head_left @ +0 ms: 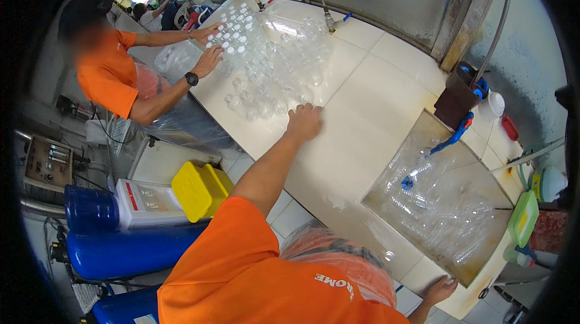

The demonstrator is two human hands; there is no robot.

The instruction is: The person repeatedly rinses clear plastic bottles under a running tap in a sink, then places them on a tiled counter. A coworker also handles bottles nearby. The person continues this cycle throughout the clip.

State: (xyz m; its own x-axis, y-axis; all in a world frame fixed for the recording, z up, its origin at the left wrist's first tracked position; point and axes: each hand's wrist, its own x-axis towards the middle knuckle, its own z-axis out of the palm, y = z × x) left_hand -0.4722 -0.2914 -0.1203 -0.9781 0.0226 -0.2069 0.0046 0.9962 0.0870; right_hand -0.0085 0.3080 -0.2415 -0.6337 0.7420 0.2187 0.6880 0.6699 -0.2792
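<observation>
My left hand [305, 122] reaches across the white tiled counter [350, 137], its fingers forward and a little bent against the near end of a group of clear plastic bottles [275, 61]. It looks open, with nothing gripped that I can see. Many bottles stand close together, and those at the far left carry white caps [234, 37]. Low on the right, my right hand [441, 289] rests open on the counter's front edge beside a sunken basin [477, 158]. Clear bottles [447, 209] lie in that basin, around a blue-handled tap or hose [453, 134].
A co-worker in an orange shirt [112, 73] has both hands on the capped bottles. Blue cylinders [133, 251], a white dispenser [151, 203] and a yellow bin [196, 191] stand left below the counter. Right of the basin are a green container [524, 218] and a brown holder [456, 97].
</observation>
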